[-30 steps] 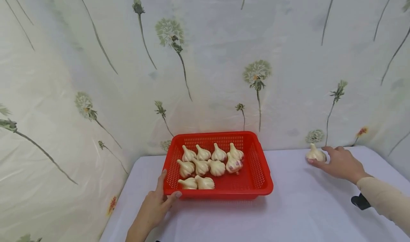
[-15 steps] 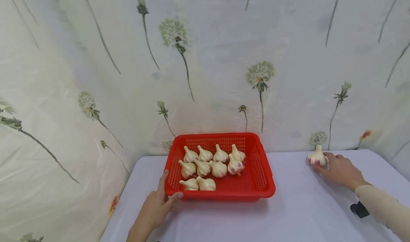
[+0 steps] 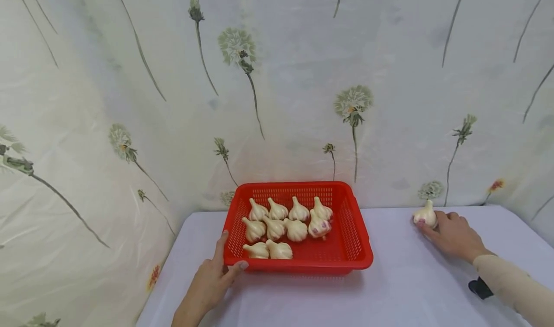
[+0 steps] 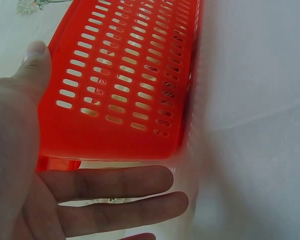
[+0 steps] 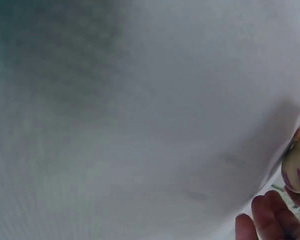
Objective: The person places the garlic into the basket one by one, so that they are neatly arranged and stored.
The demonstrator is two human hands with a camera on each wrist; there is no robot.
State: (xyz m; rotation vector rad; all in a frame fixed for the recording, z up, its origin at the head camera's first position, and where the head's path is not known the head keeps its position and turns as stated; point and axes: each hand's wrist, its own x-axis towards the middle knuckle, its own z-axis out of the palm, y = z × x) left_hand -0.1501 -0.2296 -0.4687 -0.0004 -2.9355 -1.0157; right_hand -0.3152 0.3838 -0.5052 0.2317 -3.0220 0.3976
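My right hand [image 3: 456, 235] pinches a white garlic bulb [image 3: 424, 216] with purple marks, between thumb and fingers near the table's back right edge. The bulb's neck points up. In the right wrist view, only part of the garlic bulb [image 5: 297, 167] shows at the right edge, beside the fingertips [image 5: 245, 227]. A red plastic basket [image 3: 303, 265] stands in the middle with several garlic bulbs in rough rows. My left hand [image 3: 207, 286] rests on its front left corner, thumb on the rim. In the left wrist view two straight fingers [image 4: 110, 182] reach past the basket's slotted wall [image 4: 110, 137].
A white cloth covers the table [image 3: 407, 288]. Behind and to the left rises a pale curtain [image 3: 285, 91] printed with dandelions. Inside the basket, bare red floor shows at the right. A black strap piece [image 3: 480, 288] hangs below the right wrist.
My right hand has shifted the garlic bulb slightly left and turned it, so purple marks now show. The left hand stays at the basket's corner. The head view has shifted a little.
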